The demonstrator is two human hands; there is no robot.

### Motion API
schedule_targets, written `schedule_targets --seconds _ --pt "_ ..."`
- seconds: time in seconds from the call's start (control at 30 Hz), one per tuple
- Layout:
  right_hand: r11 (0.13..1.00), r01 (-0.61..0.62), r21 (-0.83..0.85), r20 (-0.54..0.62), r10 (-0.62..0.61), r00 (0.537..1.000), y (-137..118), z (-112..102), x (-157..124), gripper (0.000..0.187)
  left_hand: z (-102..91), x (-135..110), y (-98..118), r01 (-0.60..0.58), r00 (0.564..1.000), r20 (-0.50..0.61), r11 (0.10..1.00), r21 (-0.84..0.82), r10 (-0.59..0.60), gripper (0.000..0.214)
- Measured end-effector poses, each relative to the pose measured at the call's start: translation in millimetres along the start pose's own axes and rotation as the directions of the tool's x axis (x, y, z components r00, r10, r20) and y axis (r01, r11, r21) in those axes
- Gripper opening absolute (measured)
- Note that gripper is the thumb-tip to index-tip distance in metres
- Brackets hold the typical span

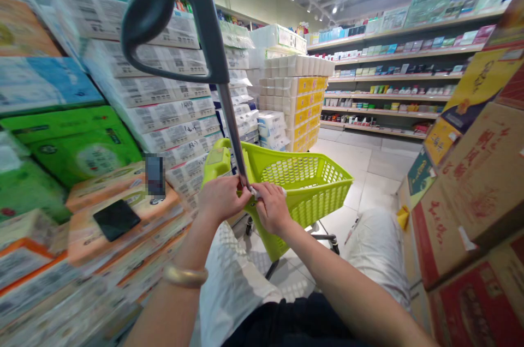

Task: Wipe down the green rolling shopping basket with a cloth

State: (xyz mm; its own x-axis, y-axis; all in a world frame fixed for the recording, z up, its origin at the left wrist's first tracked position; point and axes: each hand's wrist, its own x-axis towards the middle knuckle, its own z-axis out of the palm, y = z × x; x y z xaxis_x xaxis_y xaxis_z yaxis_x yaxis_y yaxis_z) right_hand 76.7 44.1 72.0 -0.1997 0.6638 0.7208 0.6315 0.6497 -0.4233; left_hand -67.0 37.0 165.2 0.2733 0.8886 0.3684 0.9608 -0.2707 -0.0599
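A lime-green plastic shopping basket on wheels [315, 183] stands in front of me in a shop aisle. Its metal pull rod [229, 112] rises toward the camera and ends in a dark grey loop handle [164, 14]. My left hand [223, 197] and my right hand [272, 206] meet at the foot of the rod on the basket's near rim. Both are closed, the fingers pinching a small white thing [256, 192] at the rod's base. I cannot make out what it is. A gold bangle [185, 276] sits on my left wrist.
Stacked tissue and paper packs [164, 96] crowd the left, with a black phone [117, 219] lying on an orange pack. Cardboard boxes [483, 199] pile up on the right. Shelves of goods [388, 79] line the far wall. Tiled floor [368, 167] runs ahead.
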Motion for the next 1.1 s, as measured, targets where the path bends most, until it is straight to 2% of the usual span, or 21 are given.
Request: schedule_targets --seconds 0.07,0.17,0.27,0.47,0.6,0.7,0.77,0.97,1.03,1.1 --pt "1.0 -0.008 -0.009 0.023 0.008 1.0 13.2 -3.9 -3.7 0.039 1.0 0.7 -2.7 -0.003 1.0 0.001 1.0 -0.002 0.003 0.032" --pt "0.991 -0.124 -0.044 -0.009 0.124 0.992 35.8 -10.0 -10.4 0.036 2.5 2.2 -4.7 -0.003 1.0 0.002 1.0 0.009 0.003 0.031" --pt "0.975 -0.214 -0.059 -0.04 0.212 0.976 38.5 -9.3 -9.8 0.034 3.9 3.9 -4.0 0.009 1.0 -0.004 1.0 0.022 -0.009 0.031" --pt "0.998 -0.059 -0.025 0.021 0.059 0.998 2.4 2.7 6.1 0.037 5.0 4.3 -4.0 -0.002 1.0 -0.019 1.0 0.014 0.002 0.032" --pt "0.997 -0.057 -0.042 0.039 0.059 0.998 15.8 -2.7 1.8 0.035 5.0 4.1 -6.4 -0.011 1.0 -0.02 1.0 0.009 0.011 0.031" --pt "0.983 -0.169 -0.068 -0.011 0.169 0.986 33.0 -7.6 -4.5 0.032 5.4 4.5 -6.2 -0.012 1.0 -0.025 1.0 0.021 0.012 0.031" --pt "0.972 -0.224 -0.071 -0.037 0.222 0.974 33.3 -7.0 -4.5 0.031 5.6 4.7 -4.9 -0.003 1.0 -0.027 1.0 0.027 0.004 0.031" --pt "0.995 -0.076 -0.058 0.009 0.077 0.997 -3.4 4.3 7.9 0.033 5.3 4.3 -3.4 0.001 1.0 -0.032 1.0 0.017 0.0 0.032" --pt "0.997 -0.047 -0.065 0.025 0.048 0.999 -2.4 3.3 7.0 0.033 5.1 4.4 -4.8 -0.005 1.0 -0.028 1.0 0.01 0.005 0.033" --pt "0.996 -0.048 -0.07 0.031 0.051 0.998 10.0 -0.7 1.7 0.033 4.7 4.6 -6.2 -0.006 1.0 -0.025 1.0 0.001 0.006 0.033"
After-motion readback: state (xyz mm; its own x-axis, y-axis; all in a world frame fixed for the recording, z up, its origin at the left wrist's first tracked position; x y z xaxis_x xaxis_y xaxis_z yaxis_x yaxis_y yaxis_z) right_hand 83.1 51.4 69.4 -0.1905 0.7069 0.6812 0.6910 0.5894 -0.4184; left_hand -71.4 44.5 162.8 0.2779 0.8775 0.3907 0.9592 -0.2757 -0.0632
